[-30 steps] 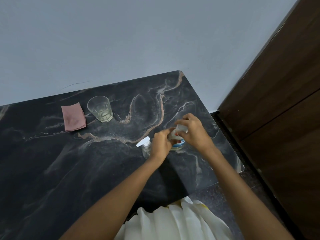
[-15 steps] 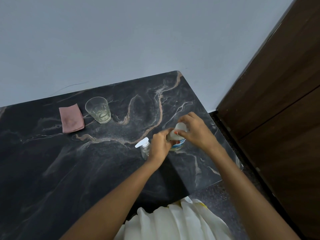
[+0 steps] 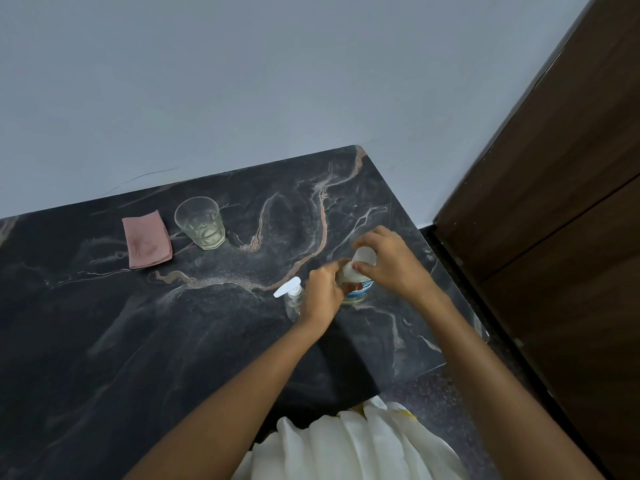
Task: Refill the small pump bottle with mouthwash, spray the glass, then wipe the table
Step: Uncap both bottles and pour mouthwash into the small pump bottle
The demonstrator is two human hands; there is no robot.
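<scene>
A mouthwash bottle [image 3: 358, 288] with a blue label stands near the right end of the dark marble table [image 3: 173, 341]. My left hand [image 3: 322, 292] grips its body. My right hand [image 3: 391, 261] is closed over its white cap [image 3: 365, 256]. The small clear pump bottle [image 3: 293, 297] with a white pump head stands just left of my left hand, partly hidden by it. A clear glass [image 3: 201, 223] with a little liquid stands at the back of the table, and a folded pink cloth [image 3: 147, 239] lies left of it.
A pale wall runs behind the table. A dark wooden door [image 3: 554, 220] stands to the right, across a strip of dark floor. The table's right edge lies close to my right wrist. White clothing [image 3: 346, 445] shows at the bottom.
My right hand has shifted on the white cap, which now appears tilted or raised a little from the bottle. My left hand keeps its hold. The view has drifted slightly.
</scene>
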